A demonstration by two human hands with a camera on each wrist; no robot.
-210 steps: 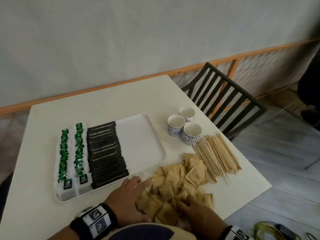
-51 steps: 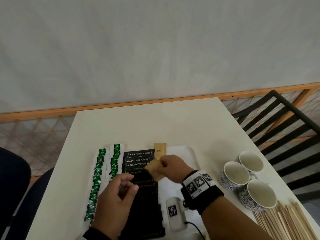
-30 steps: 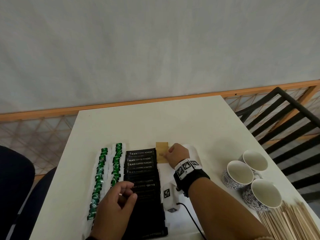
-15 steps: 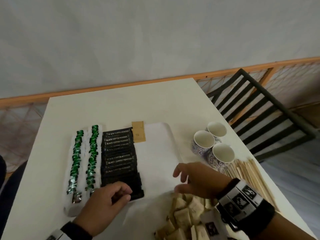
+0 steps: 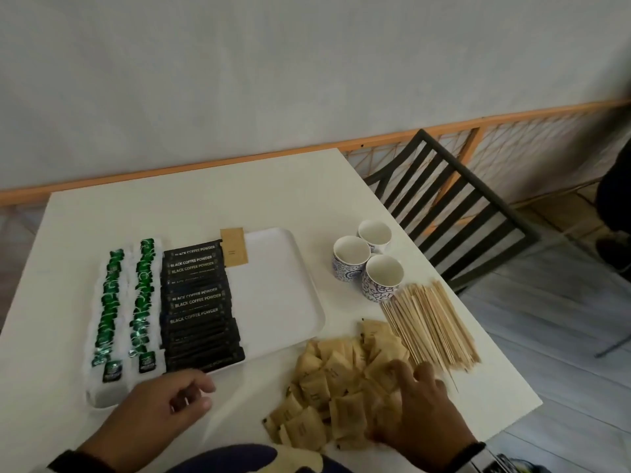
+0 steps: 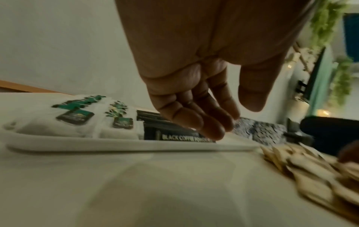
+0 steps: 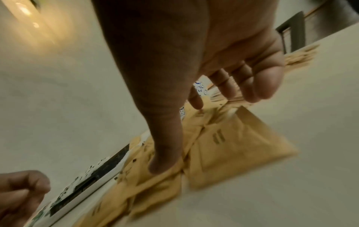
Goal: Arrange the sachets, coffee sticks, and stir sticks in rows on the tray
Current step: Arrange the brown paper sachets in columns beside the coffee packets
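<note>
A white tray (image 5: 283, 295) holds two rows of white-and-green sachets (image 5: 126, 305), a row of black coffee sticks (image 5: 199, 302) and one brown sachet (image 5: 234, 247) at its far edge. A loose pile of brown sachets (image 5: 338, 387) lies on the table in front of the tray's right corner, beside a bundle of wooden stir sticks (image 5: 430, 326). My right hand (image 5: 415, 407) rests spread on the pile, thumb (image 7: 165, 155) pressing a sachet, gripping nothing. My left hand (image 5: 181, 397) hovers by the tray's near edge with loosely curled fingers (image 6: 205, 122), empty.
Three blue-patterned white cups (image 5: 367, 261) stand right of the tray, behind the stir sticks. A black slatted chair (image 5: 454, 213) sits at the table's right side. The white table (image 5: 191, 203) ends close to my right hand at its near right corner.
My right hand left the brown sachet at the tray's far edge, drew back and came down onto the sachet pile. The left hand stayed near the tray's front.
</note>
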